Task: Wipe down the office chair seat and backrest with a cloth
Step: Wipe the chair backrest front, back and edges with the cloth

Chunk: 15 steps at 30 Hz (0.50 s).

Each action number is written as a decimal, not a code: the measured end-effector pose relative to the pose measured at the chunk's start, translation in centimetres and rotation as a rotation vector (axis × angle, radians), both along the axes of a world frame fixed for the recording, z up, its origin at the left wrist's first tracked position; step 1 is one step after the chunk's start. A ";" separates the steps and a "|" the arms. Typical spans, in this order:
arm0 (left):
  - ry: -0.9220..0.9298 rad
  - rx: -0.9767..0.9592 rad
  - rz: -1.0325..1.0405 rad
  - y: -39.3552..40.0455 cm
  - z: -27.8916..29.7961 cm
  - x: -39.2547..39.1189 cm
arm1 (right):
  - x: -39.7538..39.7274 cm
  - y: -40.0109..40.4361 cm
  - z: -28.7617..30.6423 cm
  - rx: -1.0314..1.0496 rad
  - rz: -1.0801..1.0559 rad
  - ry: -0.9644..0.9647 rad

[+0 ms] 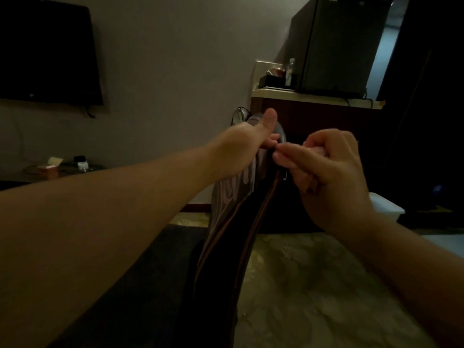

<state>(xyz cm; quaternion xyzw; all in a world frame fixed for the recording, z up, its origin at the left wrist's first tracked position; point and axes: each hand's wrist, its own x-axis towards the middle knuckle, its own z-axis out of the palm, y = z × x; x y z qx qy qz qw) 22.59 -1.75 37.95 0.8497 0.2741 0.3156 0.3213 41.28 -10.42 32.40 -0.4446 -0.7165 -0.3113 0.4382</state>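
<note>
Dim room; both hands (276, 156) grip cloth (233, 187), lettering unreadable

Cabinet (313, 114) just behind hands; open floor (313, 285) rt.

Both hands meet at the centre of the frame: the left hand (247, 144) just left of the right hand (324, 167), fingertips nearly touching. A cloth (233, 194) hangs from the left hand down toward lower centre. At upper left a television (47, 54) sits on the wall. At upper right a bench (313, 96) carries a mini fridge (339, 43), with a bottle (290, 71) just left of it.
</note>
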 end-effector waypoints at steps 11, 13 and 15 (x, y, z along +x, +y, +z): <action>-0.029 -0.159 -0.069 -0.7 0.5 -1.4 | 0.0 -1.7 -1.0 -0.092 -0.081 -0.114; 0.032 -0.165 -0.071 -1.1 0.4 -1.9 | -0.1 -2.6 -1.5 -0.103 -0.086 -0.170; 0.103 -0.107 -0.042 -0.6 0.1 -1.7 | -0.5 -2.6 -1.1 -0.071 -0.110 -0.204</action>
